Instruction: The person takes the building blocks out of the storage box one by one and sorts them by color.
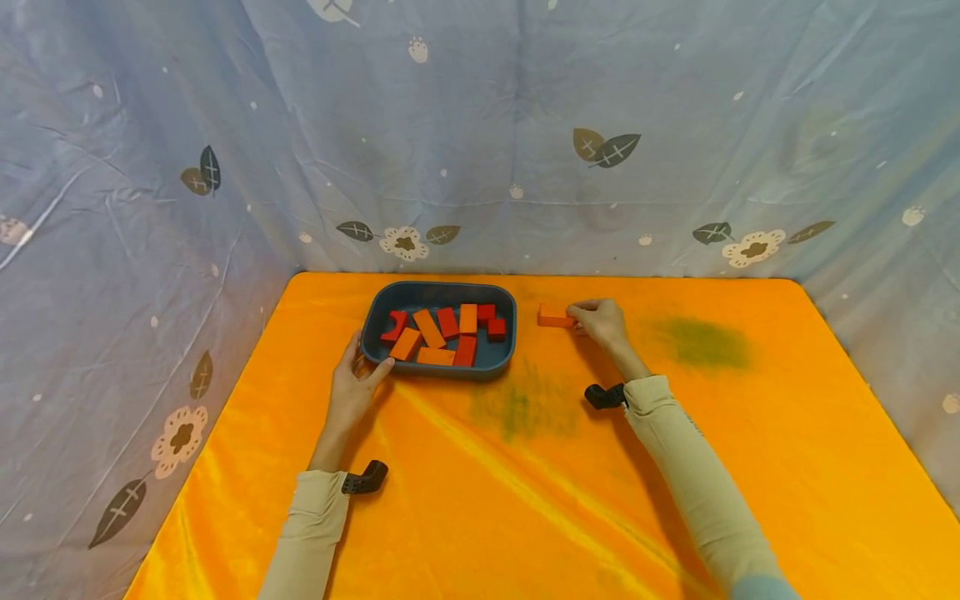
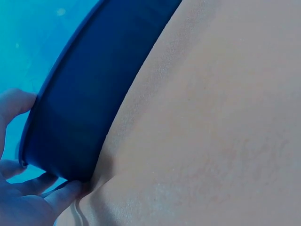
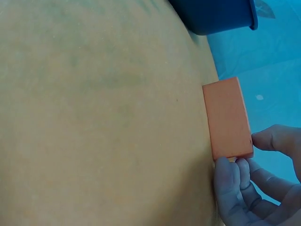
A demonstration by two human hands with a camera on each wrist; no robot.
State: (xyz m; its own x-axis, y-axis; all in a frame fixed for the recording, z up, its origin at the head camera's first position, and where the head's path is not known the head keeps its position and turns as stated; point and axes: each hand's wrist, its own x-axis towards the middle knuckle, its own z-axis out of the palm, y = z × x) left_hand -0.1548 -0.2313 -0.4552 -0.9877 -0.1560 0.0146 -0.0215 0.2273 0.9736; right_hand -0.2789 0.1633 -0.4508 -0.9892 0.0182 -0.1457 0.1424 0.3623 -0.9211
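Note:
At the back of the table, a dark blue-grey plastic tub (image 1: 491,372) holds several red and orange blocks, among them an orange block (image 1: 437,357) along its front side. My left hand (image 1: 352,387) grips the tub's front left corner, thumb at the rim and fingers round the side. In the left wrist view the fingertips meet the tub wall (image 2: 89,94) low at the corner. To the right of the tub, my right hand (image 1: 602,321) pinches the right end of another orange block (image 1: 553,316). The right wrist view shows this rectangular block (image 3: 228,117) at the fingertips.
A yellow-orange cloth (image 1: 480,483) covers the table, with a greenish patch (image 1: 705,342) on the right. Light blue curtains (image 1: 480,150) printed with leaves and flowers stand behind and at both sides. A dark camera mount (image 1: 603,396) juts from the right wrist.

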